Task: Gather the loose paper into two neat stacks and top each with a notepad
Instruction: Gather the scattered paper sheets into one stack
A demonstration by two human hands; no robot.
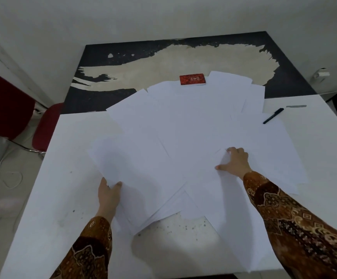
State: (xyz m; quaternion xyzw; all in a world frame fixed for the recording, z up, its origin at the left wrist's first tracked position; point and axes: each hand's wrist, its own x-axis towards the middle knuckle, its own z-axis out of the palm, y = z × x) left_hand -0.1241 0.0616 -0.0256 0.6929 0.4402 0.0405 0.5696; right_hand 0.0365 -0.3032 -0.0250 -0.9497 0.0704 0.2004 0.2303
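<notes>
Hands [109, 195] gripping, pressing loose paper [175, 125]

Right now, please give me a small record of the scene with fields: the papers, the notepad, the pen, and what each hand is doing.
papers: loose white sheets spread over the white table, overlapping, not stacked
notepad: one red notepad at the far edge of the spread, on the sheets
pen: black pen at far right, partly on paper
left hand: grip on the near-left edge of several sheets
right hand: pressing on sheets at right
stacks made: none

Loose paper [183, 127] blankets mid-table; bare table [67, 178] lies left, pen [273, 115] sits far right.
</notes>
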